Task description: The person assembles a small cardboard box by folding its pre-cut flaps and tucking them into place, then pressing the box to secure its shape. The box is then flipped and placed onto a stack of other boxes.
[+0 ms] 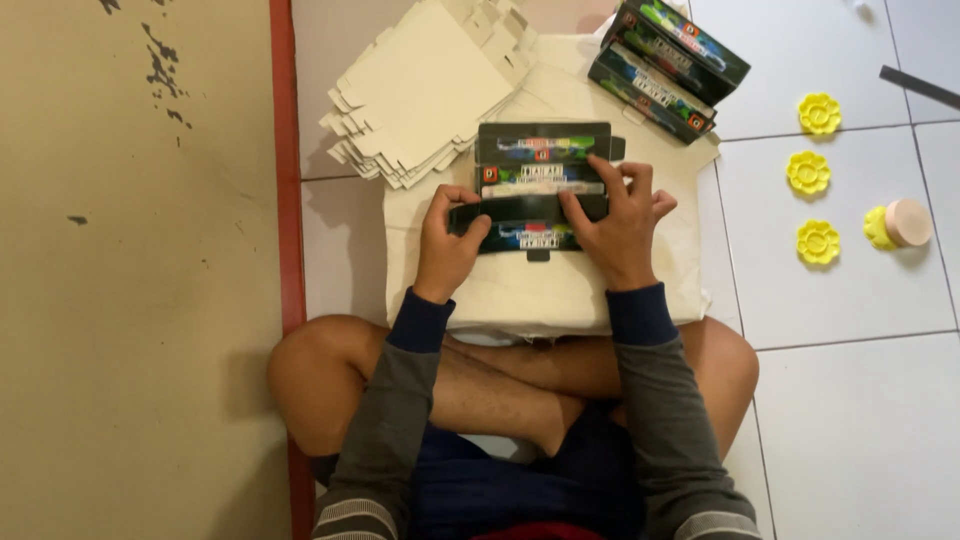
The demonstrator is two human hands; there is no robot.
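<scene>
A flat, dark printed cardboard carton blank (542,160) lies on a white cloth-covered pad (560,290) in front of my crossed legs. My left hand (447,243) grips the left end of its near panel, fingers curled over the edge. My right hand (622,222) presses down on the right part of the blank, fingers spread across the fold between panels.
A stack of unfolded white carton blanks (425,90) lies at the back left. Two assembled dark boxes (665,65) sit at the back right. Three yellow flower-shaped pieces (808,173) and a pink-and-yellow round piece (900,224) rest on white tiles. A beige mat (130,300) covers the left.
</scene>
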